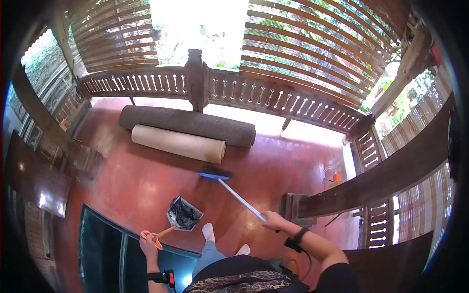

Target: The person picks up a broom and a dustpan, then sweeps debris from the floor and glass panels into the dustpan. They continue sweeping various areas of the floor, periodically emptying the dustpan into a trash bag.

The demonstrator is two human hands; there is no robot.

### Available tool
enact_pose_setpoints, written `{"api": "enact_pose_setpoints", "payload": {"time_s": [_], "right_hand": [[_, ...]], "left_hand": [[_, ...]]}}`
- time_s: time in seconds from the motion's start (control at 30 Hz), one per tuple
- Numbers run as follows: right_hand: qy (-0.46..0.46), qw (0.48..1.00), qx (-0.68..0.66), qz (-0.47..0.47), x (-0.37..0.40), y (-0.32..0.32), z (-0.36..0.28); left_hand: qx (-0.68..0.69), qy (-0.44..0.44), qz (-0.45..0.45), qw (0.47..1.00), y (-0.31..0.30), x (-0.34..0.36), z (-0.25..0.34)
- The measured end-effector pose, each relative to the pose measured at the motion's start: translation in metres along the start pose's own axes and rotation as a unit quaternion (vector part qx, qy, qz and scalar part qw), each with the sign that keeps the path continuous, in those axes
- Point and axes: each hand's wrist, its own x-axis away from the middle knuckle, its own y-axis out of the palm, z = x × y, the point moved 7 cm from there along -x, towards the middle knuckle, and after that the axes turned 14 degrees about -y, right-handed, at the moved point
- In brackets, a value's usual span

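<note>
My right hand (274,221) is closed around the upper end of a broom's pale metal handle. The broom (242,201) slants away to the left, its blue head (213,176) with dark bristles low over the red floor near the rolls. My left hand (148,242) grips the orange looped end of a long-handled dustpan. The pan (196,225) is light-coloured, with crumpled black plastic (182,213) in it. It is in front of my left foot, apart from the broom head.
A dark rolled carpet (188,123) and a beige roll (176,143) lie by the carved wooden railing (141,82). A dark glass panel (100,246) is at lower left. Wooden beams (371,188) stand right, near an orange object (336,177).
</note>
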Motion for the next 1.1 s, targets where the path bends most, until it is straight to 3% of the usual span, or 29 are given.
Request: {"api": "enact_pose_setpoints", "payload": {"time_s": [0.2,0.37,0.53,0.63,0.73,0.83,0.93,1.1], "right_hand": [[-0.019,0.997,0.078,0.009,-0.032,0.052,0.022],[0.007,0.999,0.036,-0.005,0.044,0.060,0.050],[0.012,0.998,0.064,-0.015,0.145,0.064,0.100],[0.037,0.998,0.012,-0.048,0.199,0.062,0.121],[0.102,0.982,-0.155,-0.020,0.250,0.036,0.109],[0.103,0.952,-0.284,0.046,0.269,0.032,0.127],[0.113,0.937,-0.318,0.090,0.270,0.008,0.123],[0.108,0.956,-0.228,0.151,0.226,-0.039,0.142]], "left_hand": [[0.003,0.014,0.018,1.000,0.000,0.048,-0.010],[0.073,0.018,-0.013,0.997,0.014,0.068,-0.024],[0.028,0.039,-0.074,0.996,0.047,0.075,-0.035],[0.010,0.065,-0.100,0.993,0.068,0.074,-0.038],[0.005,0.058,-0.121,0.991,0.096,0.079,-0.027],[0.027,0.043,-0.162,0.986,0.129,0.090,-0.013],[0.033,0.039,-0.190,0.980,0.162,0.081,-0.014],[0.034,0.053,-0.214,0.975,0.224,0.073,0.006]]}}
